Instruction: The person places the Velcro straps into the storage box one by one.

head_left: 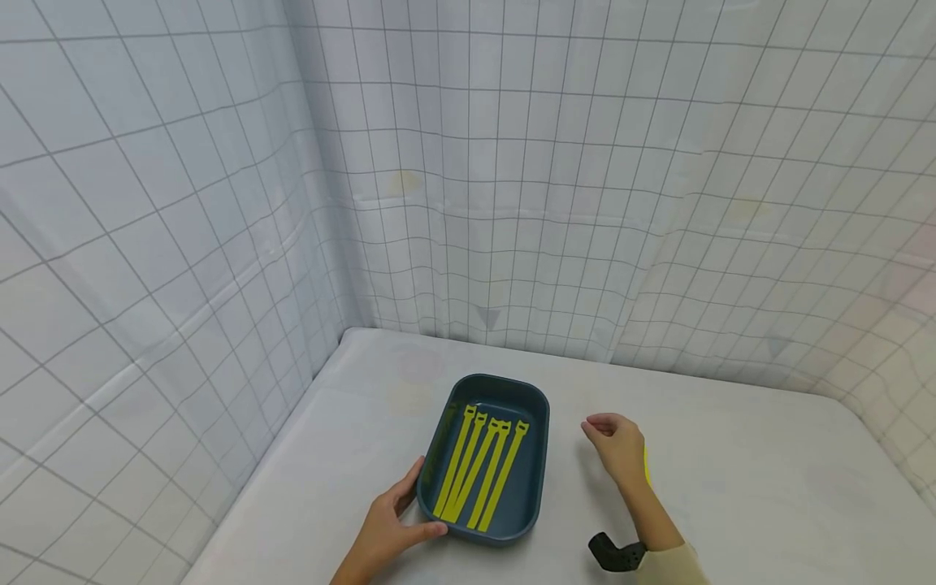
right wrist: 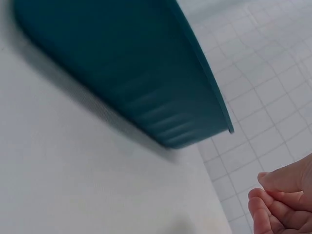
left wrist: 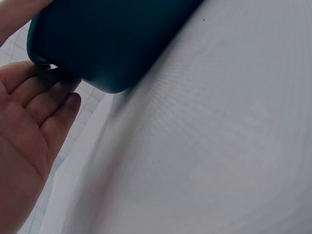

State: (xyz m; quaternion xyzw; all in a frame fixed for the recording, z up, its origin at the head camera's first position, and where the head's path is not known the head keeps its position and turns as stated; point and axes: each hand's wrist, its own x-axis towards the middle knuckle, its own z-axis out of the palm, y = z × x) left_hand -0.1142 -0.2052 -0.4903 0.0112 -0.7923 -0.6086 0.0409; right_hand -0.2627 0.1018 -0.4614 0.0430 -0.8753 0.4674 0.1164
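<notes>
A dark teal rectangular tray sits on the white table, with several yellow-green hook-and-loop cable ties lying lengthwise in it, slotted heads toward the far end. My left hand grips the tray's near left corner, thumb at the near rim and fingers along the left side. The left wrist view shows those fingers against the tray's outer wall. Right of the tray and apart from it is my right hand, fingers curled and thumb against the index finger. The right wrist view shows nothing between these fingertips. A yellow strip, mostly hidden, shows beside the right wrist.
White cloth covers the table. White grid-patterned curtains hang behind it and at both sides. A black curved device is strapped at the right wrist, by a pale sleeve.
</notes>
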